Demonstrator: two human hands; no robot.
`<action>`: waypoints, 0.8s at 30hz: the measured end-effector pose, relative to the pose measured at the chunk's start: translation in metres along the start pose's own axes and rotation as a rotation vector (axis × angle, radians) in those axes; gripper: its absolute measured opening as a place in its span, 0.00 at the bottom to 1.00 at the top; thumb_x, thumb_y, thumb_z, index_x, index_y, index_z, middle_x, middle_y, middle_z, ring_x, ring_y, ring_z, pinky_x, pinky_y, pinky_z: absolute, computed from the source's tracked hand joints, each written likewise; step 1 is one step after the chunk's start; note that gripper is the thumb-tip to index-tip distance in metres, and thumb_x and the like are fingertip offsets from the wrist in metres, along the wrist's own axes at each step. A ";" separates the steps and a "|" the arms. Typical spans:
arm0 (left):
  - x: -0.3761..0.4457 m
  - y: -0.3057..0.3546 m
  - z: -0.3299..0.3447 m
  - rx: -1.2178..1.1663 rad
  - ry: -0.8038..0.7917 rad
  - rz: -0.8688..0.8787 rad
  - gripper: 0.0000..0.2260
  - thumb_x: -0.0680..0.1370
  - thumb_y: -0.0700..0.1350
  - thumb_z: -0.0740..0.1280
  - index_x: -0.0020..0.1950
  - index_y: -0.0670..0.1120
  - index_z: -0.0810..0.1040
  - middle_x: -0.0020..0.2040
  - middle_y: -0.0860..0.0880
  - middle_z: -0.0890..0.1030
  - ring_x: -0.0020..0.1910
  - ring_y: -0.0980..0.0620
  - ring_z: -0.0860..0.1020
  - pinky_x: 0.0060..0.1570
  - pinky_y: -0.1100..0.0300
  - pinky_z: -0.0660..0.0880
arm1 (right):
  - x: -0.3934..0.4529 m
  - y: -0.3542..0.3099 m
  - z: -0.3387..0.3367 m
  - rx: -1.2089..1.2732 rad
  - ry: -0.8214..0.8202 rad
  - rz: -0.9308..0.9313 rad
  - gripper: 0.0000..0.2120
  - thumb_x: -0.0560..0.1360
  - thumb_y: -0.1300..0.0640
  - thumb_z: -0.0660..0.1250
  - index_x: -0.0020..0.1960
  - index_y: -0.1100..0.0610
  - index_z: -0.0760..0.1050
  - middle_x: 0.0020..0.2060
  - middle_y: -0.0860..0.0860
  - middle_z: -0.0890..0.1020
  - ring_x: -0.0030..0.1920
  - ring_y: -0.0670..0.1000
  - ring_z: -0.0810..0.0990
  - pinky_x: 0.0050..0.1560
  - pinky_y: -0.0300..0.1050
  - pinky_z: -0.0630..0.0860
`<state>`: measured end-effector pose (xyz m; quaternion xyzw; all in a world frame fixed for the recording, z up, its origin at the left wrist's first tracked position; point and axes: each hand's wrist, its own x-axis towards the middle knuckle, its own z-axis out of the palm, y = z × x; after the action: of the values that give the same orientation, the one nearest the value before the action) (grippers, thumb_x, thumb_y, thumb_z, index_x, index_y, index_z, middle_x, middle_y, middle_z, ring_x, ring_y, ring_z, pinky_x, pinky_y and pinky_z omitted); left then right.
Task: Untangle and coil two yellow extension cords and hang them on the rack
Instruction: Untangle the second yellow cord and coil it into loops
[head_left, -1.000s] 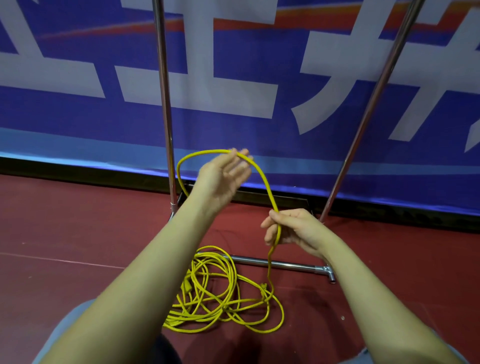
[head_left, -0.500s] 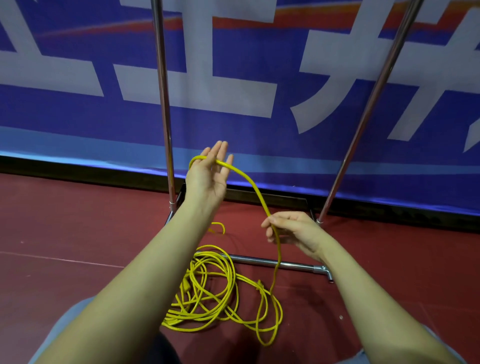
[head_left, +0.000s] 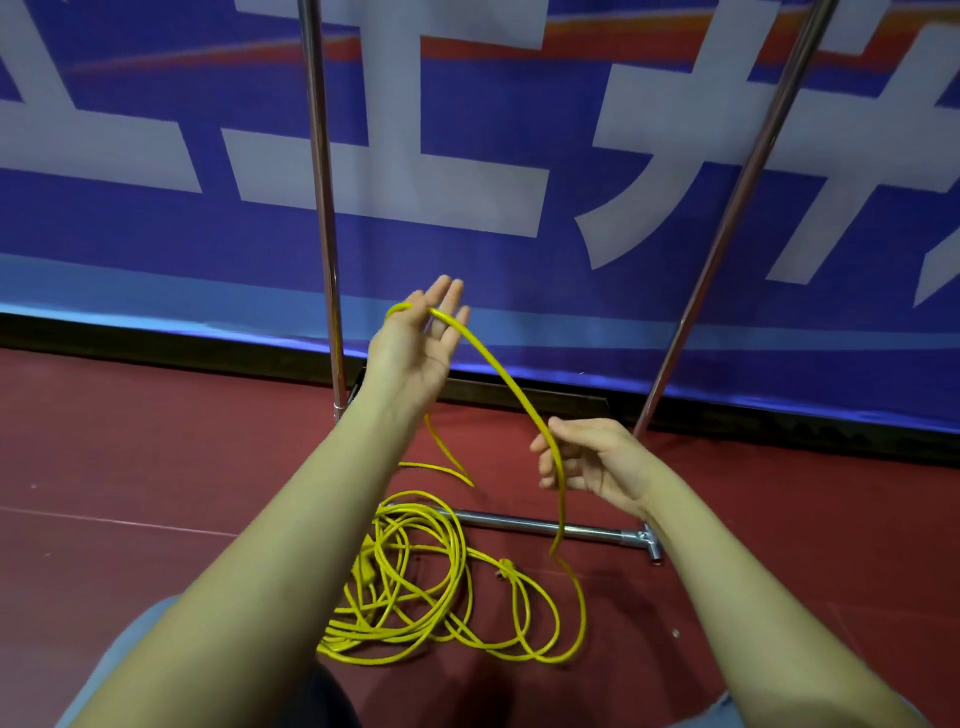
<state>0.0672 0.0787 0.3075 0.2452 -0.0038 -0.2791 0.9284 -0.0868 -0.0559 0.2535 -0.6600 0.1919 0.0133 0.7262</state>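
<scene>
Now lowered from a second ago, the cord (head_left: 498, 374) drapes over the flat, released left hand (head_left: 415, 343) and runs through the right hand (head_left: 587, 462), whose grip looks loosely curled round it; the tangle (head_left: 415, 582) lies on the floor, rack (head_left: 545, 525) bare, coiling barely begun.

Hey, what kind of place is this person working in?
Probably an indoor sports or event hall: dark red sport-type flooring, a big blue banner with large white lettering along the wall, and a bare metal rack standing before it.
</scene>
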 end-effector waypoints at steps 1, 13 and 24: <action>-0.001 0.000 -0.003 0.025 0.011 -0.017 0.08 0.83 0.38 0.55 0.60 0.40 0.69 0.58 0.42 0.77 0.65 0.45 0.74 0.57 0.51 0.73 | 0.000 -0.001 0.000 -0.009 0.027 -0.015 0.13 0.74 0.53 0.63 0.41 0.63 0.78 0.29 0.55 0.79 0.28 0.50 0.78 0.34 0.40 0.78; -0.025 -0.031 0.012 0.305 -0.168 -0.103 0.08 0.82 0.33 0.52 0.59 0.40 0.65 0.52 0.38 0.79 0.54 0.40 0.78 0.51 0.51 0.78 | 0.001 -0.011 0.008 0.062 -0.028 -0.019 0.19 0.70 0.46 0.61 0.40 0.63 0.78 0.30 0.57 0.81 0.31 0.53 0.82 0.40 0.45 0.80; -0.023 -0.030 0.001 0.399 -0.162 -0.195 0.03 0.80 0.38 0.60 0.47 0.44 0.71 0.45 0.47 0.83 0.50 0.49 0.80 0.50 0.51 0.76 | 0.005 -0.008 0.009 -0.039 0.102 -0.224 0.12 0.79 0.61 0.59 0.41 0.61 0.77 0.25 0.50 0.77 0.24 0.46 0.72 0.26 0.35 0.67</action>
<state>0.0318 0.0685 0.2972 0.4000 -0.1098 -0.3801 0.8267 -0.0780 -0.0493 0.2598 -0.6910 0.1532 -0.0978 0.6996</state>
